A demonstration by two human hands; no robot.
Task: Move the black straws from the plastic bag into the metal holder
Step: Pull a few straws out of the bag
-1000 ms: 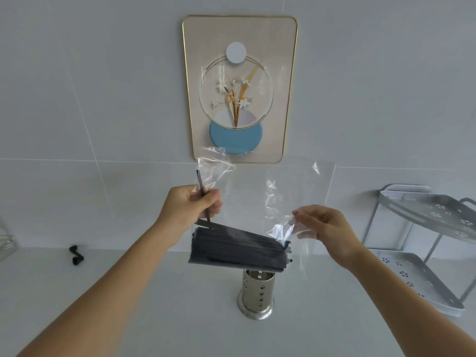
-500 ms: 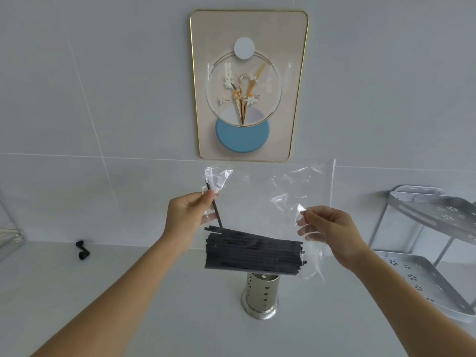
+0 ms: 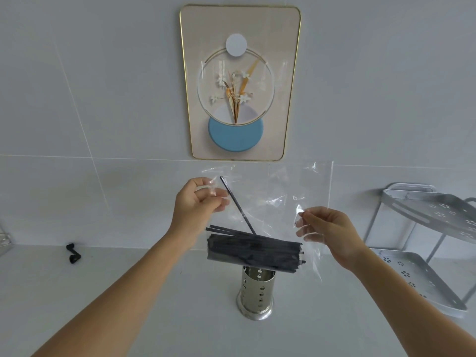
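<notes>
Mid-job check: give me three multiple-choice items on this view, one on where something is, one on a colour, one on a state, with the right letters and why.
1. Where does the metal holder stand?
A. On the counter, under the bag
B. On the grey shelf rack
C. Hung on the wall

2. What colour are the straws in the plastic bag?
A. White
B. Black
C. Blue

3. What is the state of the two hands?
A. Both flat on the counter
B. Only one touches the bag
C. Each pinches the bag's upper part

Answers:
1 A: the holder sits upright on the counter, just below the held bundle.
2 B: the bundle lies dark across the bag's bottom, one straw leaning up.
3 C: the left hand and the right hand both grip clear film, holding the bag in the air.
</notes>
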